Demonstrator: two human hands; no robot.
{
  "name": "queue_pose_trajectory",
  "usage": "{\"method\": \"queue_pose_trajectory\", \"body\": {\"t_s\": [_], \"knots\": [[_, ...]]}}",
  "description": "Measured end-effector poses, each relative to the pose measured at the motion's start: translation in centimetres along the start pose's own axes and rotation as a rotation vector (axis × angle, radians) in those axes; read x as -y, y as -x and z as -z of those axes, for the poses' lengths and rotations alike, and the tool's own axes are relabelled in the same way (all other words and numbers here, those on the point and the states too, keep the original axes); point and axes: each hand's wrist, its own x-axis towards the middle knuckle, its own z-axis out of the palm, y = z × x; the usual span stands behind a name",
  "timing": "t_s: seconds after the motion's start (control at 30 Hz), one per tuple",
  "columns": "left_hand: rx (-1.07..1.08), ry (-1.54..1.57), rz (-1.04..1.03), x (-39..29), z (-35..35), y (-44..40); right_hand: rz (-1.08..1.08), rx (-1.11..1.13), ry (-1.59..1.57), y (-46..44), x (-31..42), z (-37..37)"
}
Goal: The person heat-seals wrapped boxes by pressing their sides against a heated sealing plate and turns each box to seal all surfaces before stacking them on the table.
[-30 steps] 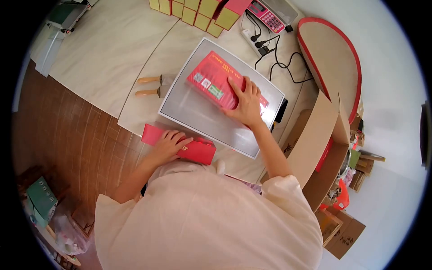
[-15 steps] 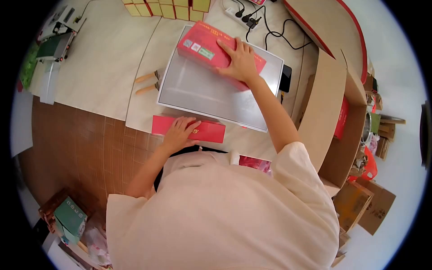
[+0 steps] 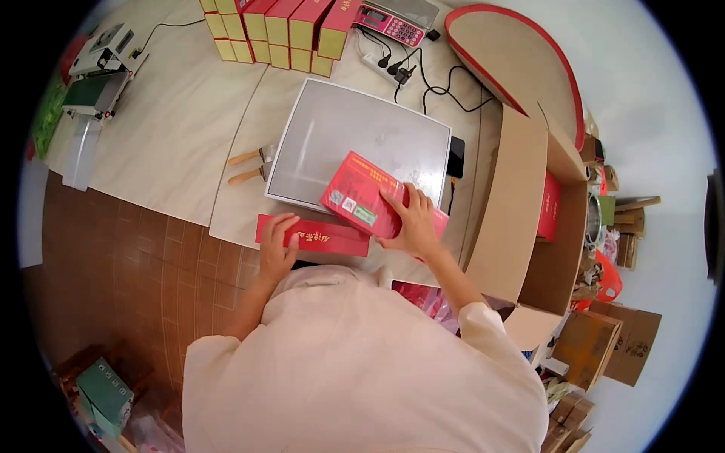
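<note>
Nearest is the person's pale shirt (image 3: 362, 362), which hides the near edge of the table and whatever lies beneath it. Just beyond, the left hand (image 3: 278, 249) lies over one end of a long red box (image 3: 325, 237), fingers bent and a little apart; I cannot tell whether it grips or only rests, as the underside is out of sight. The right hand (image 3: 414, 226) holds a bigger red box (image 3: 361, 192), thumb on the printed face and fingers over the far side, covering part of the lettering. That box overlaps the near edge of a grey-topped platform (image 3: 340, 113) and a corner of the long one; whether it touches either is hard to make out.

To the left of the platform lie two wooden-handled tools (image 3: 245, 180), their metal ends near its rim. On its right a dark flat object (image 3: 456, 158) sits just beside it. Farther right, an open carton (image 3: 506, 204) has a red packet (image 3: 549, 208) inside, partly hidden by the flap.

Farther off, a power strip (image 3: 381, 68) sits among black cables, near a pink-keyed scale (image 3: 400, 29). Stacked red-and-gold boxes (image 3: 279, 30) run out of view at the top. The green-topped device (image 3: 94, 92) at far left blurs towards the dark rim.
</note>
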Motion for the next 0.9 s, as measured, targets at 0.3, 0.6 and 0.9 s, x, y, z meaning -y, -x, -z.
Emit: {"method": "queue_pose_trajectory", "body": {"t_s": [0.3,0.6,0.9], "knots": [[-0.133,0.237,-0.014,-3.0,-0.4,-5.4,-0.636,0.044,-2.062,4.8,-4.4,1.3],[0.01,0.419,-0.094,-8.0,-2.1,-7.8,-0.337,-0.27,-2.616,0.8,3.6,-2.8],[-0.076,0.443,0.052,-6.7,-1.9,-6.6,-0.546,-0.348,-0.952,0.8,0.7,1.9]]}}
